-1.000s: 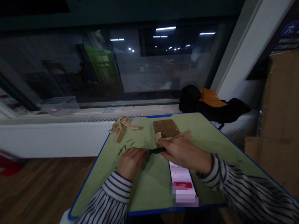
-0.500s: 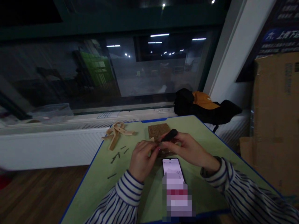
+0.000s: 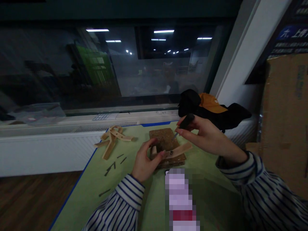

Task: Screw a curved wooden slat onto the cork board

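My left hand (image 3: pixel 147 160) pinches a pale curved wooden strip (image 3: pixel 179 151) between thumb and fingers. The strip lies over a rough brown slab (image 3: pixel 163 136), and a small dark fitting (image 3: pixel 171 153) shows at its middle. Above the slab's right side, my right hand (image 3: pixel 202 131) grips a screwdriver (image 3: pixel 187 122) by its black handle. The thin shaft slants down to the left, its tip apart from the strip. To the left of my left hand lie several dark screws (image 3: pixel 111 167), with more curved wooden pieces (image 3: pixel 113 138) behind them.
A phone (image 3: pixel 181 199), mostly blurred out, rests on the green table (image 3: pixel 211 199) near me. Past the table's far right edge sits a black and orange bag (image 3: pixel 211 104). A radiator (image 3: pixel 48 154) runs under the window; a tall cardboard box (image 3: pixel 284 122) stands at right.
My right hand has lifted the screwdriver up and right, away from my left hand. The wooden strip and its dark fitting now show more fully. The view has shifted slightly.
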`<state>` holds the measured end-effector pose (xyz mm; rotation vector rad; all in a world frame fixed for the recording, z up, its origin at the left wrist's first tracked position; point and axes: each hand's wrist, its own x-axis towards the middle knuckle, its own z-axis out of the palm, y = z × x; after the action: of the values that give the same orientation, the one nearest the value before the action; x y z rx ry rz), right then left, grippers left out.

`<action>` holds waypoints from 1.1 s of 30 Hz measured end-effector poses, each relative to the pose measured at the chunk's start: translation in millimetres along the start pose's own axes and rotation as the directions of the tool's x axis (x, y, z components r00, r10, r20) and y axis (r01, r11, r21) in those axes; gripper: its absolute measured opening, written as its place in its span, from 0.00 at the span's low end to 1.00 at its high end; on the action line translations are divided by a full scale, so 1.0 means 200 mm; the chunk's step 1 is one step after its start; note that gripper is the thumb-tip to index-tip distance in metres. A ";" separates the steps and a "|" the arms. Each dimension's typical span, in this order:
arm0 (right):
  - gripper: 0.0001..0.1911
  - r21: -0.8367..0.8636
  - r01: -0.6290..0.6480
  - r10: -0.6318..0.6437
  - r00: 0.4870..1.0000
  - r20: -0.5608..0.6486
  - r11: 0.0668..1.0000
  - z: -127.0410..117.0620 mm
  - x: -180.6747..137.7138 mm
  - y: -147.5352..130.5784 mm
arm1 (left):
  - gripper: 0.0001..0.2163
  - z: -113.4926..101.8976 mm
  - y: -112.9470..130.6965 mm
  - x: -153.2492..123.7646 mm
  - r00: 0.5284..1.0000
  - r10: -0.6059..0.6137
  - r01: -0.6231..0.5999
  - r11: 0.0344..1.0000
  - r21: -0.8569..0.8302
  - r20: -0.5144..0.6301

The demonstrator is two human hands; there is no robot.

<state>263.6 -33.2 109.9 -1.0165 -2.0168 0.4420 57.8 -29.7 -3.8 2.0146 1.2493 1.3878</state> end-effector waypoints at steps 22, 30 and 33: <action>0.12 -0.128 -0.072 0.108 0.948 0.300 0.989 0.02 0.05 0.05 | 0.20 0.02 -0.14 -0.08 0.952 -0.225 0.252 0.961 -0.113 0.208; 0.12 -0.244 -0.114 0.201 0.909 0.366 0.963 0.02 0.07 0.04 | 0.21 0.02 -0.14 -0.08 0.939 -0.263 0.298 0.945 -0.138 0.223; 0.12 -0.260 -0.126 0.217 0.907 0.360 0.957 0.03 0.07 0.04 | 0.20 0.01 -0.14 -0.08 0.938 -0.262 0.298 0.943 -0.147 0.227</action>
<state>257.6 -15.9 108.0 -1.3445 -2.3808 0.5438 45.7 -27.4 -33.9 1.7278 1.2175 1.0861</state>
